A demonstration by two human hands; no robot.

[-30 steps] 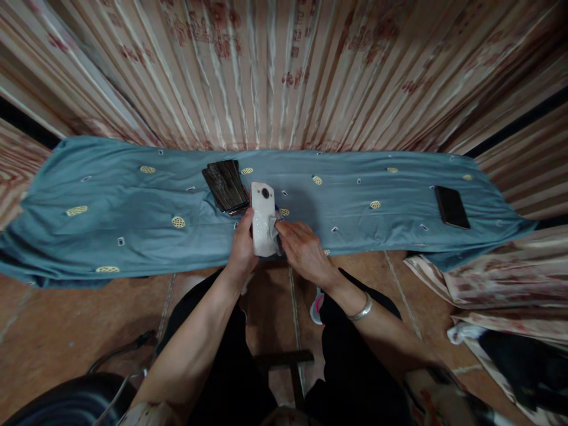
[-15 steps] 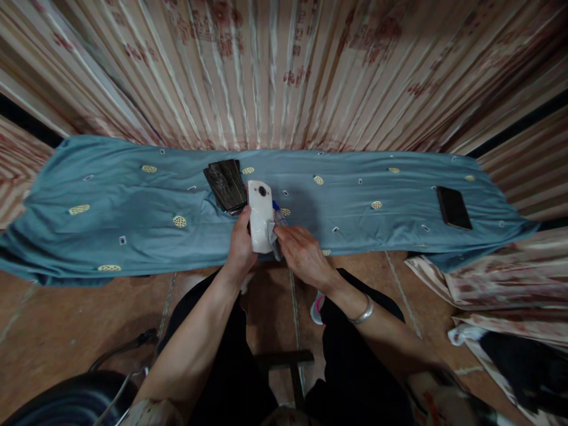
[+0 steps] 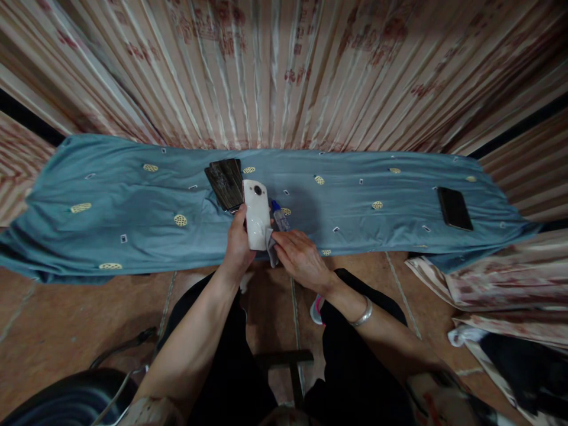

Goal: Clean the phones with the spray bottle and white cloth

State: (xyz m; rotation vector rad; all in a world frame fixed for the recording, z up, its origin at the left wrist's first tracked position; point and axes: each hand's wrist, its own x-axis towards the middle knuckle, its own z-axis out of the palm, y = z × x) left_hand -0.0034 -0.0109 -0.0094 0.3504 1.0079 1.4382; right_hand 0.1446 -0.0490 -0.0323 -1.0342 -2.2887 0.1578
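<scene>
A white smartphone, its back with the camera lens facing up, is gripped by my left hand over the near edge of the cloth-covered table. My right hand pinches a small grey cloth against the phone's lower right edge. Just behind the phone lies a stack of dark phones. To the phone's right, a clear bottle with a blue cap rests on the table, partly hidden by my right hand.
The table wears a blue-green cloth with yellow patterns. Far right on it lies another dark phone. A pleated curtain hangs behind. A black round seat stands at lower left, and dark fabric lies at lower right.
The phone and my left hand have shifted slightly left. My right hand with the cloth has slid a little left and down, and more of the blue-capped bottle shows.
</scene>
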